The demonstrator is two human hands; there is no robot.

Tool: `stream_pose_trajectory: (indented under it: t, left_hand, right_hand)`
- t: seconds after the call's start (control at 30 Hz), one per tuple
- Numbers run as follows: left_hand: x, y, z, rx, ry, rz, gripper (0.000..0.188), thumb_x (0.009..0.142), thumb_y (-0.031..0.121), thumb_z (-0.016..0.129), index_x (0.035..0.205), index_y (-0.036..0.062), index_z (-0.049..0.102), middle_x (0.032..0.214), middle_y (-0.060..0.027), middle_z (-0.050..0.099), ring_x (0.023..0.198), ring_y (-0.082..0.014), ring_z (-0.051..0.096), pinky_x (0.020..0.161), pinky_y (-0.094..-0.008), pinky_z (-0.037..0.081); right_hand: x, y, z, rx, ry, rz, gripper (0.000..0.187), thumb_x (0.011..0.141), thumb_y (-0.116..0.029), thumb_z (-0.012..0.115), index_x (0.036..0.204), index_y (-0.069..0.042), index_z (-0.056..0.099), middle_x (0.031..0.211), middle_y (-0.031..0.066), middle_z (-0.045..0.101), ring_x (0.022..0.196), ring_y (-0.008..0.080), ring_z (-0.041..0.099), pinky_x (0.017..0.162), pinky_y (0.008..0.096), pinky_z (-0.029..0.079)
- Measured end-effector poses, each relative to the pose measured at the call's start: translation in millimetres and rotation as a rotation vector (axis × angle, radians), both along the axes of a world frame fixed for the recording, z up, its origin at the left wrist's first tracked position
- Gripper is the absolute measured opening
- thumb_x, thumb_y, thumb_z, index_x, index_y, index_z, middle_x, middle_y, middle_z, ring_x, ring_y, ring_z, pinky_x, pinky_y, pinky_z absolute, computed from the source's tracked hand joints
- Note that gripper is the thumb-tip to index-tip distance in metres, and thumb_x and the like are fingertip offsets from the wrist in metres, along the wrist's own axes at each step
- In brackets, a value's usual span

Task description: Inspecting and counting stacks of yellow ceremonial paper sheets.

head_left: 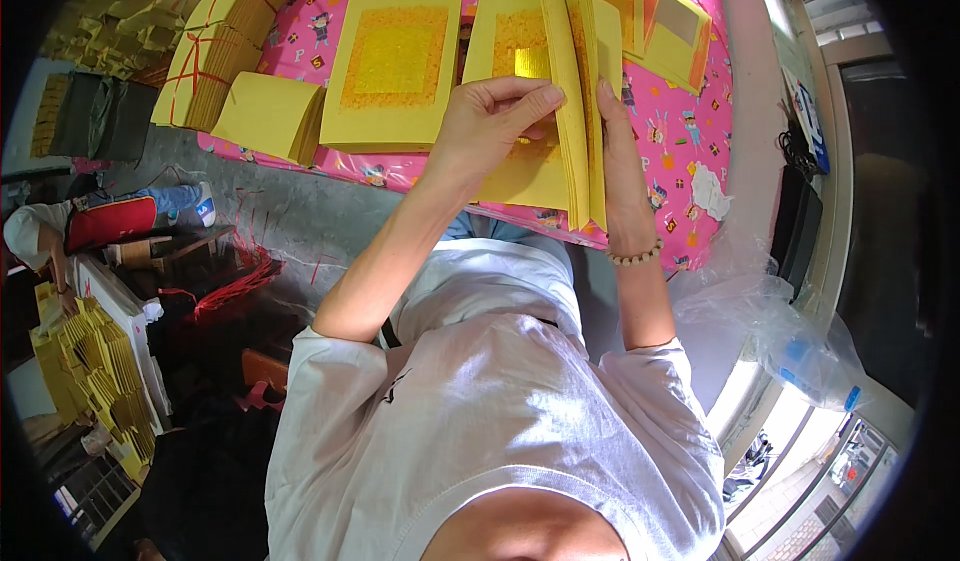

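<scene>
Both hands are at an upright sheaf of yellow joss paper [572,161], seen nearly edge-on. My left hand [485,126] is closed in a pinch at the sheaf's left side, thumb and forefinger together at the edge of the sheets. From the right, my right hand [622,166] grips the sheaf; part of its fingers is hidden behind the paper. Under and left of the sheaf lies yellow paper [500,36] with an orange print and a gold foil patch. Farther left rests a thick joss paper stack [400,56] with a gold foil square on top.
A pink patterned tablecloth [690,176] covers the table. Red-tied paper bundles [215,71] and a curved paper pile [265,116] stand left. More paper [675,46] lies far right, near crumpled tissue [712,193]. A plastic bag [800,346] hangs right. Another person [110,226] works at left.
</scene>
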State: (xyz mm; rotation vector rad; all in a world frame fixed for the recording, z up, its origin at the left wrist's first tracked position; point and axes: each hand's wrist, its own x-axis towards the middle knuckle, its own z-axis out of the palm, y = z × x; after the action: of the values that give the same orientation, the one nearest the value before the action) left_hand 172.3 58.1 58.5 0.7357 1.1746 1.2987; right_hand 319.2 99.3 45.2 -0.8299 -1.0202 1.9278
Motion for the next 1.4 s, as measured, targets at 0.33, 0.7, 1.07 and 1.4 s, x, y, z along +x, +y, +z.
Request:
stream_pose_trajectory:
  t: [0.33,0.7,1.07,1.4]
  left_hand:
    - [-0.4,0.3,-2.1,-0.002,-0.016,-0.002,0.025,0.085,0.022,0.07,0.1,0.0019,0.07,0.088,-0.0059,0.069,0.076,-0.0122,0.064,0.071,-0.0264,0.052]
    - [0.1,-0.7,2.6,-0.046,0.005,0.003,0.026,0.085,0.024,0.071,0.099,0.0022,0.071,0.086,-0.0054,0.069,0.075,-0.0111,0.063,0.071,-0.0257,0.052]
    - [-0.5,0.4,1.3,-0.021,-0.03,-0.011,0.025,0.086,0.024,0.07,0.099,0.0021,0.07,0.086,-0.0041,0.069,0.074,-0.0098,0.062,0.072,-0.0246,0.05]
    - [-2.2,-3.1,-0.2,0.044,-0.092,-0.017,0.029,0.083,0.024,0.074,0.1,0.0012,0.07,0.088,-0.0038,0.068,0.073,-0.0086,0.059,0.067,-0.0232,0.049]
  right_hand:
    - [-0.9,0.9,-0.6,0.013,-0.011,0.0,0.056,0.1,-0.04,0.038,0.143,-0.004,0.034,0.135,0.008,0.046,0.123,0.0162,0.044,0.103,0.0289,0.035]
    - [-0.8,2.0,-0.4,0.031,-0.03,0.004,0.057,0.1,-0.04,0.038,0.143,-0.004,0.033,0.137,0.0087,0.045,0.124,0.017,0.043,0.104,0.0289,0.034]
    - [-7.3,1.3,2.9,0.197,-0.033,0.023,0.058,0.098,-0.034,0.037,0.145,-0.001,0.027,0.145,0.012,0.036,0.133,0.0203,0.033,0.109,0.0298,0.026]
    - [-9.2,-1.0,2.6,0.366,-0.238,0.005,0.055,0.097,-0.02,0.034,0.147,-0.001,0.023,0.15,0.0121,0.028,0.137,0.0198,0.029,0.112,0.0295,0.021]
